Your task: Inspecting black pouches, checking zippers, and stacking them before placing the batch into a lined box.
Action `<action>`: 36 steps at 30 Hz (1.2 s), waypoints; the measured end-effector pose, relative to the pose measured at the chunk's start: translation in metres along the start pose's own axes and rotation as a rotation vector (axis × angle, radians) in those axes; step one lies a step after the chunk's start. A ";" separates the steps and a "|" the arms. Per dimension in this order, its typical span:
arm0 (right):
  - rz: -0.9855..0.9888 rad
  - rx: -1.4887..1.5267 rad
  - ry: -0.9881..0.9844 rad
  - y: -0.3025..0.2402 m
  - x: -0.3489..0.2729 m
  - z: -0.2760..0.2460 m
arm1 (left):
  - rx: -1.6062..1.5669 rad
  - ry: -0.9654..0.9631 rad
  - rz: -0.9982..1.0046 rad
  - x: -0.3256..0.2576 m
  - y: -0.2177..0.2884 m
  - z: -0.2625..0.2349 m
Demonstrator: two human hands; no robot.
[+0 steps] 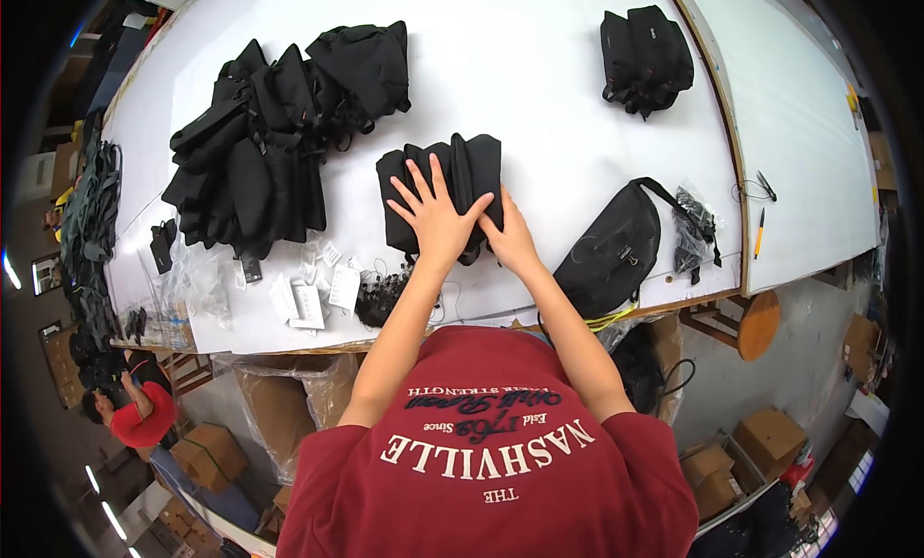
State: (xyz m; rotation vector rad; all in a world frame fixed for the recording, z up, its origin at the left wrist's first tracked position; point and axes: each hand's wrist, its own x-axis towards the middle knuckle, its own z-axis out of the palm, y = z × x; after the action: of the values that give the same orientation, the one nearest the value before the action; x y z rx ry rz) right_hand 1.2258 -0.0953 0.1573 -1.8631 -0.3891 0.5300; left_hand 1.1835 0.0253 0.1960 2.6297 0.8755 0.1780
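A small row of folded black fabric bags (480, 164) stands pressed together on the white table in front of me. My left hand (435, 223) lies on the bags with its fingers spread wide. At their right edge rests my right hand (513, 239), its fingers stretched along the side and its thumb toward the front; it touches the bags without a visible grip. Left of them is a large heap of similar black bags (252, 164). A smaller stack of black bags (648, 63) sits at the far right.
White paper tags (306, 306) and a bundle of black cords (382, 298) lie near the front edge. To the right are a black curved bag (613, 253), a clear plastic bag (691, 233) and an orange pen (759, 234). A wooden stool (757, 325) stands below; another person (142, 414) is at lower left.
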 end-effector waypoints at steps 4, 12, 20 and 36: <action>0.022 -0.147 -0.226 0.008 0.017 -0.036 | 0.064 0.021 -0.019 -0.001 -0.003 0.006; -0.044 -0.890 0.963 -0.036 0.218 -0.267 | 0.044 -0.077 -0.031 -0.008 -0.002 0.000; 0.028 -0.673 0.782 -0.034 0.241 -0.283 | 0.052 -0.081 -0.074 -0.009 0.001 -0.006; 0.252 -0.038 0.063 0.027 0.010 -0.030 | 0.060 -0.052 -0.028 -0.005 0.001 -0.002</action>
State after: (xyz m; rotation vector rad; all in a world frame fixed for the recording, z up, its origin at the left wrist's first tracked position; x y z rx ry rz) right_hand 1.2508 -0.1232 0.1387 -1.9727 -0.1222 0.6346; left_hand 1.1794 0.0221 0.1977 2.6624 0.9134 0.0772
